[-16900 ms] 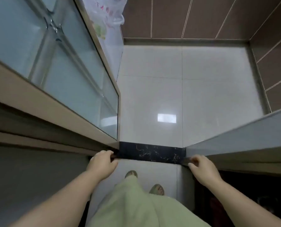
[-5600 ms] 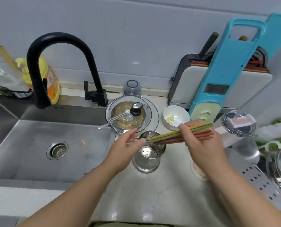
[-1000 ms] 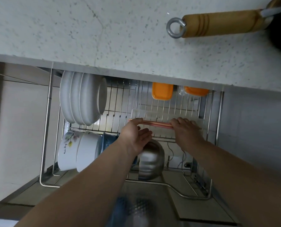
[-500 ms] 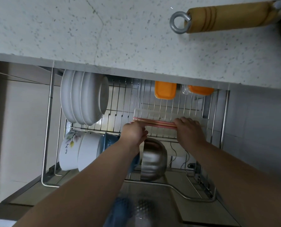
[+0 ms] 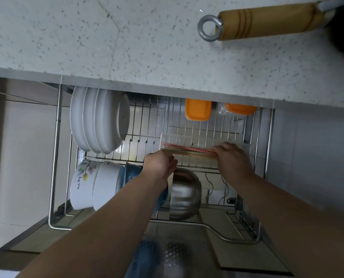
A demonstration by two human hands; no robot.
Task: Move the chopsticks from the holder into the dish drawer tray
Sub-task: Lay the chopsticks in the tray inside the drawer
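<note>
Chopsticks (image 5: 189, 151), a light, stiff, slippery bundle, lying level in the clear tray (image 5: 199, 140) of the pull-out dish drawer; right hand (image 5: 232, 159) fingers closed on one end; left hand (image 5: 160, 162) fingers steadying the other; best gripped at both ends.

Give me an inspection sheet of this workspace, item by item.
Surface: speckled countertop above an open wire dish drawer.
Job's things: chopsticks lying across the clear tray.
Clutter: white plates, white bowls, steel bowl, orange-lidded containers, wooden handle.
Hands: left hand at the bundle's left end; right hand on its right end.
Cables: nothing seen.
Surroundings: grey cabinet panels.
</note>
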